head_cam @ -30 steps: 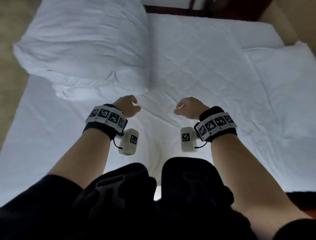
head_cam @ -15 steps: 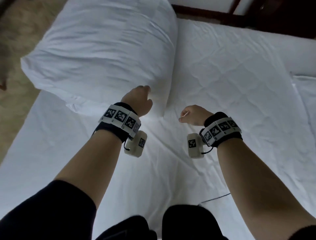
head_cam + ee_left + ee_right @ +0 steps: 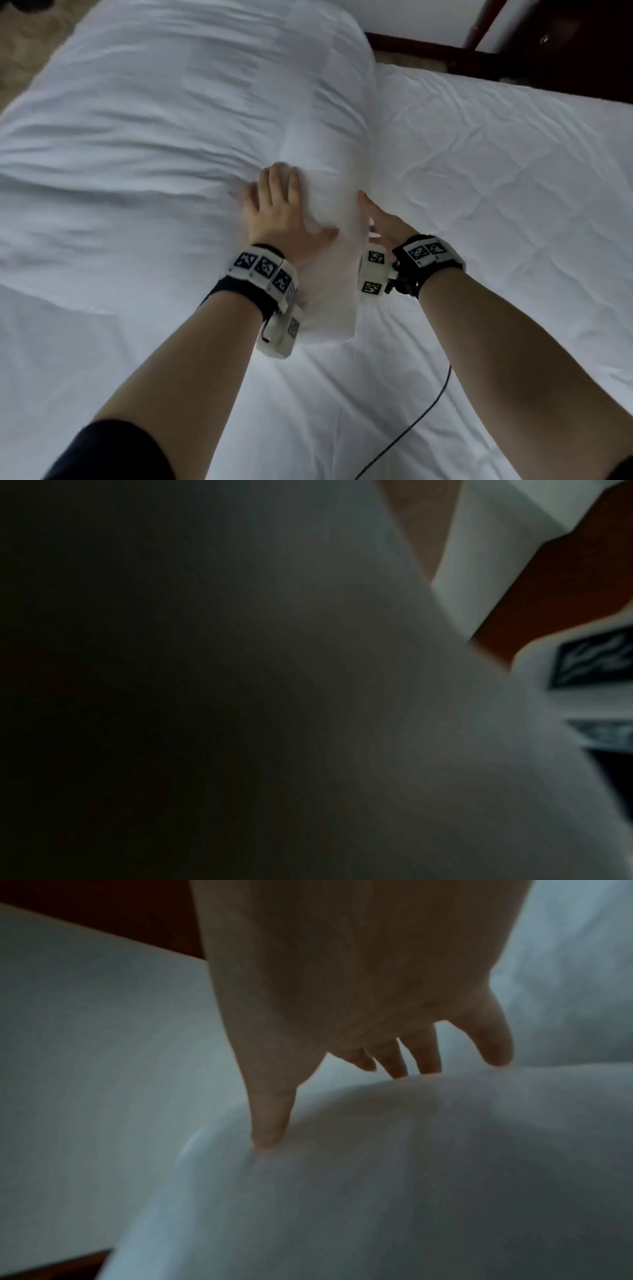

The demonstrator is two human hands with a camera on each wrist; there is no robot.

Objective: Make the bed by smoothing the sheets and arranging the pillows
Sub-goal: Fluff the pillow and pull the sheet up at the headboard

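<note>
Fingers (image 3: 274, 185) spread flat on pillow (image 3: 154, 137), right hand (image 3: 383, 222) fingers hidden behind it

A dark reddish-brown wooden headboard (image 3: 428, 51) runs along the far edge, with a pale wall (image 3: 411, 17) above it. Beige carpeted floor (image 3: 20, 61) shows at the upper left. Lighting is dim and cool.

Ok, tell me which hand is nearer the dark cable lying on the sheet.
Right. The right hand presses the pillow's end, on the side of the cable; the left hand lies flat on the pillow top, farther away.
</note>
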